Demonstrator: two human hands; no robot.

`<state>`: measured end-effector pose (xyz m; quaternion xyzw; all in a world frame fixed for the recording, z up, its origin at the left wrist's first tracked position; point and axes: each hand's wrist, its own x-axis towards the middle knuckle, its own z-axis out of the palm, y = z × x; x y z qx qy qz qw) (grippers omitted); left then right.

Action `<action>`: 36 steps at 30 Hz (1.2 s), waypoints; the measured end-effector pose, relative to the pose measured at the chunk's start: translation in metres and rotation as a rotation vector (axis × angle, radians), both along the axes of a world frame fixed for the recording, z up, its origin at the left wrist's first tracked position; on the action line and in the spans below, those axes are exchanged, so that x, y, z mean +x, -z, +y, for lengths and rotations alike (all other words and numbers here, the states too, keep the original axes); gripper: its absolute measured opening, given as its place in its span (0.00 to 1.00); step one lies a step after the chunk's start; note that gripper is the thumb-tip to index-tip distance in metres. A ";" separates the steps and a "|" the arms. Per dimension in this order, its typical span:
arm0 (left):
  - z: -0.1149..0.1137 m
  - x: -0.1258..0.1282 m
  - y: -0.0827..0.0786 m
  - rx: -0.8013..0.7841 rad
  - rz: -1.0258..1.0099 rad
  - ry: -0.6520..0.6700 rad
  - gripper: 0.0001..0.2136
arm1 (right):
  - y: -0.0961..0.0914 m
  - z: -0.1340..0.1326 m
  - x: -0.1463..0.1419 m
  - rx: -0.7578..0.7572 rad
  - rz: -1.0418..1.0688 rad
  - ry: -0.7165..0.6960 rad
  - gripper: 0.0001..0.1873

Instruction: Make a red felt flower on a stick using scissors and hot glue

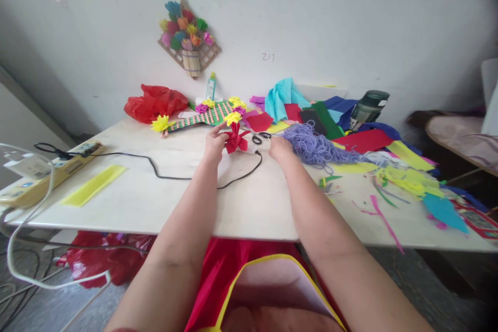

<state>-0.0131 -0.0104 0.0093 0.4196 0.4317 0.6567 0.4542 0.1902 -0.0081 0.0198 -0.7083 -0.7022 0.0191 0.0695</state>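
While your left hand (215, 141) pinches the red flower (236, 140) by its left side, thumb and fingers drawn in on it, your right hand (280, 148) is curled near the scissors (257, 139); you have its fingers turned so that I cannot tell whether anything is in them. The flower is over the middle of the table (252, 212), in front of your chest, its petals spread, with the scissors just to its right.

Right beside your right hand lies a tangled heap of lilac yarn (311, 142), and past it are coloured sheets and a dark bottle (368, 108). Beyond the flower you have a green striped piece (206, 117) set with yellow and purple blooms, a glue tube (210, 88) behind it and a red bag (155, 106) to the left. A black cord (171, 178) runs from the power strip (75, 167) toward your hands, its near stretch passing below the flower. A yellow strip (93, 185) lies near the power strip.
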 end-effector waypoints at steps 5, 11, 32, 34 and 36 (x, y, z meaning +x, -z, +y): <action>0.003 -0.002 0.000 0.007 -0.012 -0.048 0.35 | -0.003 0.002 0.000 -0.020 0.069 0.051 0.22; 0.003 0.000 0.000 -0.003 -0.005 -0.013 0.35 | -0.014 -0.002 -0.004 0.074 0.178 0.101 0.18; 0.004 0.009 0.007 0.067 0.190 0.227 0.34 | -0.006 0.011 -0.017 0.304 1.045 -0.360 0.06; 0.005 0.010 0.008 0.070 0.211 0.220 0.34 | -0.006 0.011 -0.018 0.299 1.003 -0.377 0.06; 0.005 0.010 0.008 0.065 0.232 0.208 0.33 | -0.006 0.010 -0.018 0.298 0.948 -0.374 0.07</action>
